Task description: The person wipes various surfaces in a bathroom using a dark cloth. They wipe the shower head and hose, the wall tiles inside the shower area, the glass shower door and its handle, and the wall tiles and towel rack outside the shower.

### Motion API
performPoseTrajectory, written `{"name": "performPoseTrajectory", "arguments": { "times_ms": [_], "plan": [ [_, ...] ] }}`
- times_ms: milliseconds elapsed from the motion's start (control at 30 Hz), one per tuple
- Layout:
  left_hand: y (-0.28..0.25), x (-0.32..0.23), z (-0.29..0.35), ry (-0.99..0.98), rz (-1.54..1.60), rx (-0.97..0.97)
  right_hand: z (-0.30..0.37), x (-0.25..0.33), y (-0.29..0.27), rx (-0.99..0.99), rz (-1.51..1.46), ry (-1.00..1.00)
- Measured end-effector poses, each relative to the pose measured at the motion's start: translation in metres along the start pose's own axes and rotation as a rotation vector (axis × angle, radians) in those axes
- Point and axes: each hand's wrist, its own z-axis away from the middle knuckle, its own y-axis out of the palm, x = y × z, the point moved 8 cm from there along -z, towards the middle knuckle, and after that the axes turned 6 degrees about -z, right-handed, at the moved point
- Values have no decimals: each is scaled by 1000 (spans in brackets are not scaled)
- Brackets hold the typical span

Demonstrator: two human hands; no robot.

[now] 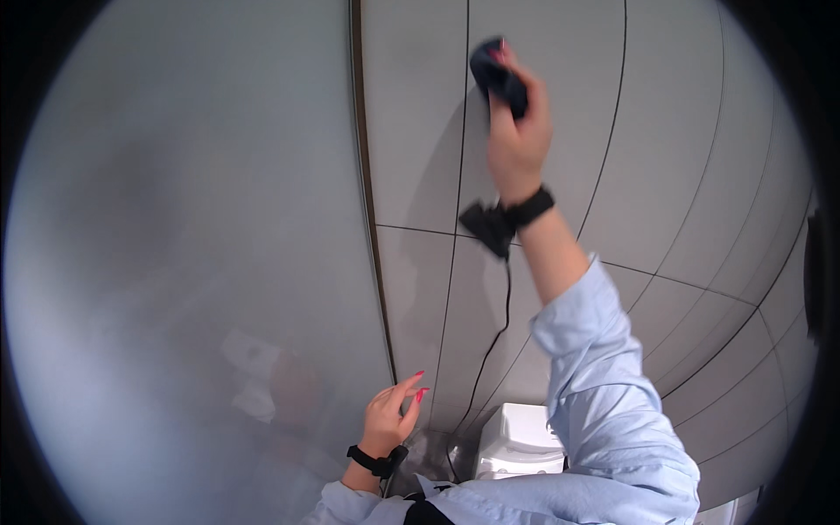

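Note:
High against the grey tiled wall (pixel 560 157), my right hand (pixel 522 140) is closed around a dark, rounded pad-like object (pixel 486 66). Motion blurs it, and I cannot make out its exact kind. Red fingernails show at its top edge. Low down beside the dark vertical strip (pixel 370 210), my left hand (pixel 385 422) is held up with thumb and forefinger apart. Nothing shows between those fingers; the other fingers are partly hidden. Each wrist wears a black band, and a black box-shaped device (pixel 490 229) sits at the right one.
A large smooth greyish panel (pixel 192 219) with faint reflections fills the left side. From the right wrist's device a thin black cable (pixel 505 302) hangs down. Below stands a white plastic-looking item (pixel 523 437), partly covered by my sleeve. A dark object (pixel 814 276) is at the far right edge.

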Motion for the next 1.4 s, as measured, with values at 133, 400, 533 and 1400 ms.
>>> {"name": "performPoseTrajectory", "arguments": {
  "times_ms": [133,400,533,1400],
  "plan": [
    [1,3,-12,-19,52,7,-57,-6,68,521,758,-427],
    [-8,26,-15,-49,-28,-34,34,-32,135,670,989,-395],
    [-12,33,-19,-94,34,-146,137,-39,108,945,980,-283],
    [-1,-30,-173,160,-50,-557,-12,7,15,805,1191,-455]
  ]
}}
